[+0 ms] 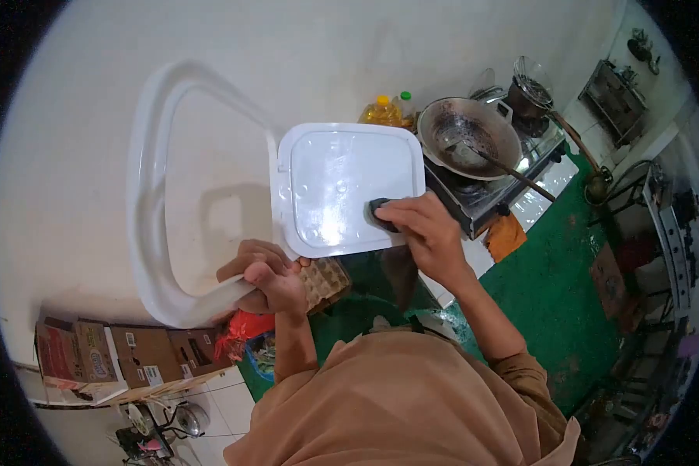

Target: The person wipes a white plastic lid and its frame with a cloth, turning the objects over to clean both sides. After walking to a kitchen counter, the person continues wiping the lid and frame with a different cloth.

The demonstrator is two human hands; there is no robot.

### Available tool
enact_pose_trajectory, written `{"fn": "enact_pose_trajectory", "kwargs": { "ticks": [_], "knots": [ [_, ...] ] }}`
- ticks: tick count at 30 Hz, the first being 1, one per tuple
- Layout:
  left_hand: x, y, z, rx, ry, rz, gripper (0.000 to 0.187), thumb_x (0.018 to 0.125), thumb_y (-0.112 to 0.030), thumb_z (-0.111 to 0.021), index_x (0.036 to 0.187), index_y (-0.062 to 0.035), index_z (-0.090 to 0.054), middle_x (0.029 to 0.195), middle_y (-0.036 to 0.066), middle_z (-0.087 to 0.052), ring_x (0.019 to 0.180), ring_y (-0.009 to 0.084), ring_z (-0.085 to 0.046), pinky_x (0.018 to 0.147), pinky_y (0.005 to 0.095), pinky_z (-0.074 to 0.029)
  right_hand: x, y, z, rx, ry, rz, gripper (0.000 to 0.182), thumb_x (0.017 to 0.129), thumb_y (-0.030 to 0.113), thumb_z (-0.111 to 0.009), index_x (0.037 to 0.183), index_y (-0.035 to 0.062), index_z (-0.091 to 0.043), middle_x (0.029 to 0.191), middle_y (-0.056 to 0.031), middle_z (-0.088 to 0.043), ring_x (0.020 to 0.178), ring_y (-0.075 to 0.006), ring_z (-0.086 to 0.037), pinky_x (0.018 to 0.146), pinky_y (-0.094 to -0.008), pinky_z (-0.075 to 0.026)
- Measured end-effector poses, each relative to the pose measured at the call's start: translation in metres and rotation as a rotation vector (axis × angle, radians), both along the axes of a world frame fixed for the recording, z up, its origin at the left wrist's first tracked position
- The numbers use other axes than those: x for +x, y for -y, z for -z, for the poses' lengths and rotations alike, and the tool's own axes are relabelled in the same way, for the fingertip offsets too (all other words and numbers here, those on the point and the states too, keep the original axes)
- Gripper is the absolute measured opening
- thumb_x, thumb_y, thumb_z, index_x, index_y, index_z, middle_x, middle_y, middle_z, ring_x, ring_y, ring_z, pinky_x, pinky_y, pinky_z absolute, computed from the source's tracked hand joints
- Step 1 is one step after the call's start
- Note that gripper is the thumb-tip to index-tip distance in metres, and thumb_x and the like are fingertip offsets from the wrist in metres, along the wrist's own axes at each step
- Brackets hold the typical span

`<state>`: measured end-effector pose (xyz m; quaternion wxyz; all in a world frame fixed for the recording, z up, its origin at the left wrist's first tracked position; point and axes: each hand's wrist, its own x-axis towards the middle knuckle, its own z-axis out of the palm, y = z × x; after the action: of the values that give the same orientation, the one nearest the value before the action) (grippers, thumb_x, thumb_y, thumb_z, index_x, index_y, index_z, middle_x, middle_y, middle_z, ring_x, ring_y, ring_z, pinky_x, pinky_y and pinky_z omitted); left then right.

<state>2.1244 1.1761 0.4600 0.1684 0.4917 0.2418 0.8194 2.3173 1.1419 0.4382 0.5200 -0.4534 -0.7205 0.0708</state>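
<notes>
Panel (pixel 353 175), white, with rounded corners and a raised rim, lay between the two grips; its face was toward the camera and carried bright glare and small spots. Left hand (pixel 268 276): fingers closed around the lower end of the white frame (pixel 151 186), close to the lower left corner of the panel; the frame rose from this grip as a wide open loop, left of the panel. Right hand (pixel 427 229): fingertips clasped the dark pad (pixel 382 215) and held it against the panel face, near the right edge.

Beyond and right of the right grip stood the stove (pixel 462 203); it bore the wok (pixel 470 132), in which a long-handled utensil (pixel 512 169) rested, and the pot (pixel 528 97). Bottles (pixel 384 113) with yellow and green caps stood just past the panel's upper edge; an orange cloth (pixel 506 237) lay right of the right grip, at the stove's near side. Just right of the left grip was the egg tray (pixel 324 283); below that grip was a red bag (pixel 248 325); cardboard boxes (pixel 144 356) stood farther left.
</notes>
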Motion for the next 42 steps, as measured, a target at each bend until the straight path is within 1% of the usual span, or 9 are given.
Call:
{"fn": "enact_pose_trajectory", "kwargs": {
  "ticks": [4, 9, 12, 18, 23, 25, 31, 34, 42],
  "knots": [
    [-0.003, -0.007, 0.009, 0.046, -0.065, -0.010, 0.043, 0.091, -0.042, -0.056, 0.072, -0.0080, -0.036, 0.048, -0.001, -0.031, 0.044, 0.0090, -0.033, 0.036, 0.0222, -0.026, -0.002, 0.017, -0.009, 0.180, 0.076, 0.127, 0.037, 0.066, -0.008, -0.057, 0.099, 0.0053, -0.066, 0.096, -0.0100, -0.063, 0.078, -0.0269, -0.057, 0.068, -0.0363, -0.046],
    [0.009, -0.008, 0.009, 0.122, -0.066, 0.017, 0.037, 0.092, -0.034, -0.056, 0.074, -0.0069, -0.038, 0.049, 0.001, -0.035, 0.045, 0.0101, -0.037, 0.034, 0.0206, -0.028, -0.031, 0.023, -0.005, 0.297, 0.271, 0.043, 0.035, 0.066, 0.005, -0.060, 0.100, 0.0035, -0.064, 0.097, -0.0081, -0.062, 0.075, -0.0221, -0.055, 0.061, -0.0344, -0.043],
    [0.010, -0.006, 0.015, 0.171, -0.156, 0.096, 0.040, 0.092, -0.041, -0.054, 0.082, -0.0050, -0.040, 0.047, 0.001, -0.038, 0.042, 0.0110, -0.038, 0.041, 0.0226, -0.031, -0.052, 0.020, 0.001, 0.354, 0.347, 0.069, 0.039, 0.065, 0.012, -0.060, 0.103, 0.0023, -0.064, 0.100, -0.0053, -0.060, 0.071, -0.0181, -0.051, 0.060, -0.0314, -0.043],
    [0.002, 0.003, 0.019, 0.111, 0.002, 0.097, 0.039, 0.091, -0.041, -0.053, 0.082, -0.0063, -0.039, 0.046, 0.001, -0.035, 0.041, 0.0105, -0.035, 0.041, 0.0226, -0.028, -0.047, 0.028, -0.003, 0.303, 0.304, 0.086, 0.039, 0.061, 0.003, -0.060, 0.099, 0.0039, -0.067, 0.096, -0.0056, -0.064, 0.069, -0.0192, -0.052, 0.061, -0.0295, -0.043],
    [-0.008, 0.009, -0.004, 0.124, 0.001, -0.032, 0.038, 0.094, -0.042, -0.049, 0.082, -0.0068, -0.038, 0.044, -0.001, -0.032, 0.038, 0.0094, -0.031, 0.041, 0.0223, -0.027, -0.025, 0.029, 0.010, 0.353, 0.259, 0.169, 0.037, 0.061, -0.001, -0.060, 0.097, 0.0051, -0.068, 0.094, -0.0063, -0.064, 0.070, -0.0219, -0.053, 0.061, -0.0304, -0.043],
    [-0.015, 0.008, -0.007, 0.136, 0.003, -0.040, 0.038, 0.094, -0.041, -0.047, 0.082, -0.0070, -0.038, 0.044, -0.001, -0.030, 0.037, 0.0090, -0.029, 0.041, 0.0223, -0.027, -0.013, 0.028, 0.015, 0.376, 0.282, 0.235, 0.034, 0.064, 0.005, -0.059, 0.097, 0.0055, -0.068, 0.098, -0.0056, -0.064, 0.071, -0.0208, -0.051, 0.062, -0.0318, -0.043],
    [-0.025, 0.008, -0.012, 0.158, -0.010, -0.088, 0.036, 0.096, -0.040, -0.045, 0.081, -0.0077, -0.038, 0.043, -0.002, -0.029, 0.035, 0.0077, -0.027, 0.041, 0.0218, -0.028, 0.013, 0.034, 0.015, 0.344, 0.248, 0.316, 0.034, 0.064, -0.005, -0.059, 0.095, 0.0064, -0.068, 0.096, -0.0069, -0.064, 0.072, -0.0238, -0.053, 0.064, -0.0328, -0.043],
    [-0.028, 0.007, -0.011, 0.181, -0.008, -0.021, 0.032, 0.096, -0.036, -0.047, 0.081, -0.0090, -0.040, 0.044, -0.002, -0.028, 0.036, 0.0074, -0.023, 0.038, 0.0213, -0.022, 0.022, 0.034, 0.013, 0.308, 0.160, 0.352, 0.034, 0.064, -0.008, -0.058, 0.094, 0.0046, -0.067, 0.095, -0.0083, -0.064, 0.077, -0.0258, -0.056, 0.066, -0.0348, -0.045],
    [-0.042, 0.010, -0.006, 0.225, -0.069, 0.198, 0.034, 0.095, -0.039, -0.046, 0.080, -0.0088, -0.040, 0.041, -0.002, -0.034, 0.034, 0.0083, -0.031, 0.045, 0.0236, -0.031, 0.042, 0.023, 0.000, 0.305, 0.201, 0.371, 0.035, 0.063, -0.009, -0.058, 0.093, 0.0073, -0.067, 0.096, -0.0067, -0.063, 0.078, -0.0260, -0.056, 0.067, -0.0357, -0.045]
  ]
}}
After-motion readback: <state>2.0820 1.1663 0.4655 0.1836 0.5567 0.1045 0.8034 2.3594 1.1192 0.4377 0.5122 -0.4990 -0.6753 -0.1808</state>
